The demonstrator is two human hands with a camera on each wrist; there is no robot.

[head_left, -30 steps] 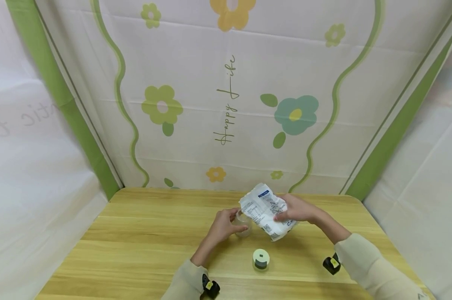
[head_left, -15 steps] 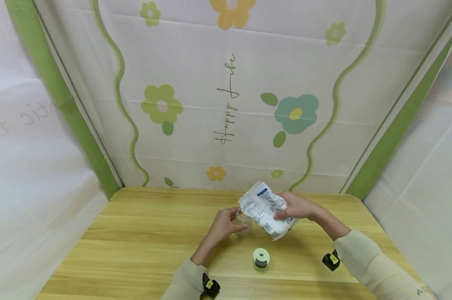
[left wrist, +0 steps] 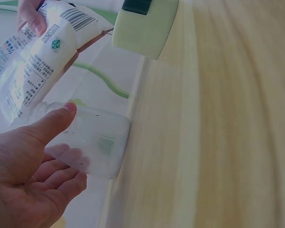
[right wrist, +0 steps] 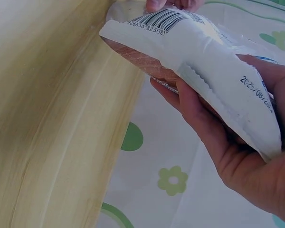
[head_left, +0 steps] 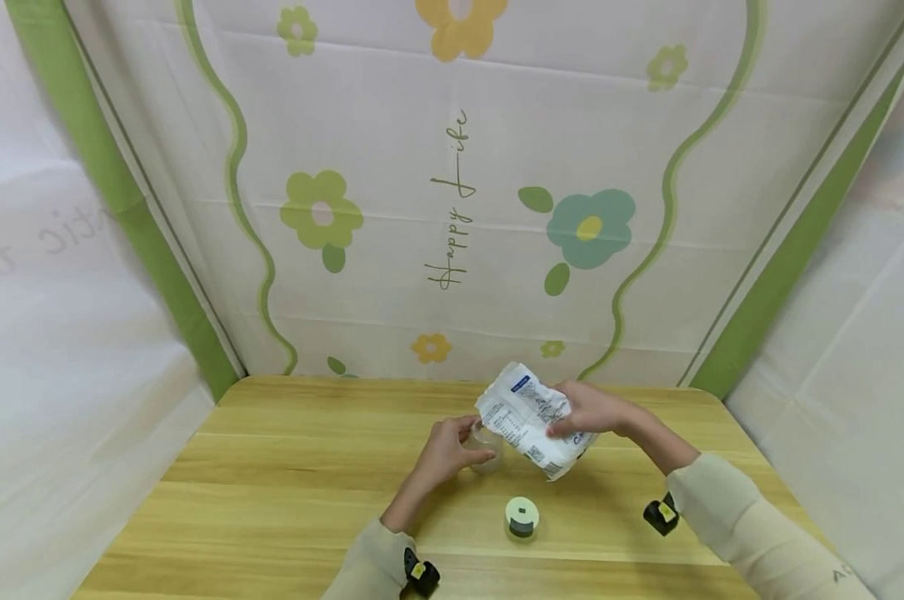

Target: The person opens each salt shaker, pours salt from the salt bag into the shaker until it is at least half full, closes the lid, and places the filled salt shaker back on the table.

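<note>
1. Nearest: cream sleeves [head_left: 751, 525] on both arms, black wrist cameras [head_left: 422, 575] strapped at the cuffs. Left forearm angles forward and inward; right forearm comes in from the right, slanting across toward the middle.
2. Pale green lid [head_left: 522, 518] with a dark green flap sits on the table, off the jar, between the forearms and nearer the person than both hands. Neither hand touches it.
3. Left hand [head_left: 440, 454]: grasping the clear jar [left wrist: 102, 137] from its left side. Thumb lies along the near wall, fingers curve round the far side, some visible through the plastic. Jar stands upright, mouth uncovered.
4. Right hand [head_left: 586, 412]: grasping the white printed pouch [head_left: 530, 425], thumb on the printed face, fingers bent underneath. Wrist is turned so the pouch tilts down to the left.
5. Pouch is held up off the table, its left corner at the jar mouth; cannot tell if it touches the rim. Barcode, QR code and blue label show; a pinkish-brown strip runs along the underside.
6. Wood-grain table [head_left: 294, 475] is under everything, jar and lid both toward its middle.
7. Farthest: white flowered backdrop [head_left: 392, 125], green wavy lines, sideways "Happy Life" lettering.
</note>
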